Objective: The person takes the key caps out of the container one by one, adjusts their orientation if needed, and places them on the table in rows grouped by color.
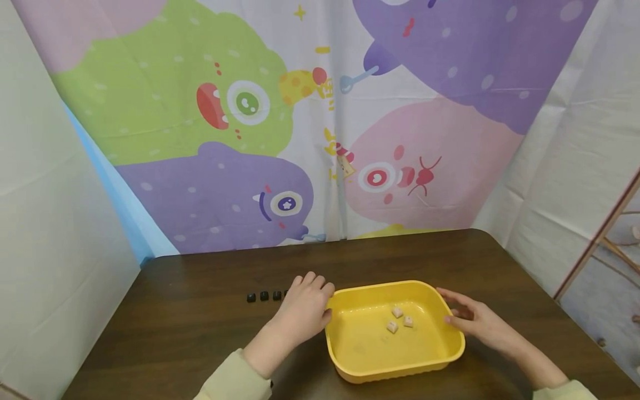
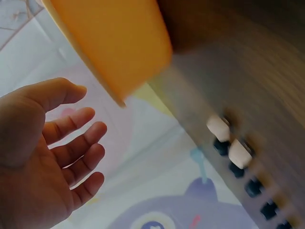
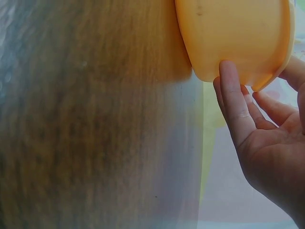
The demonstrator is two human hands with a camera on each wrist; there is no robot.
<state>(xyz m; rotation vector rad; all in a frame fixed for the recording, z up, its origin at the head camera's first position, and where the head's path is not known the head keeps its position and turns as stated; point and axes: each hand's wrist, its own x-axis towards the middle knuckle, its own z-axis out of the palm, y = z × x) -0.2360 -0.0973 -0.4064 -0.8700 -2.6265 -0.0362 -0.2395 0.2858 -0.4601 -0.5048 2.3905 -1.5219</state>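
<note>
A yellow plastic basin (image 1: pixel 359 325) stands on the dark table, with 3 beige keycaps (image 1: pixel 392 327) lying loose on its floor. At its right end my right hand (image 1: pixel 480 322) grips the rim, thumb at the inside and fingers along the outer wall (image 3: pixel 233 38). Beside the left end is my left hand (image 1: pixel 305 305), which overlaps the rim in the head view. In the left wrist view a gap shows between its loosely bent fingers (image 2: pixel 78 145) and the basin. To its left runs a row of black keycaps (image 1: pixel 264 296), partly hidden by this hand.
Two beige keycaps (image 2: pixel 240 153) sit by the black row in the left wrist view. Behind the brown wooden table (image 1: pixel 200 311) hangs a cloth with cartoon monsters (image 1: pixel 240 189). Pale curtains (image 1: pixel 60 211) close off both sides.
</note>
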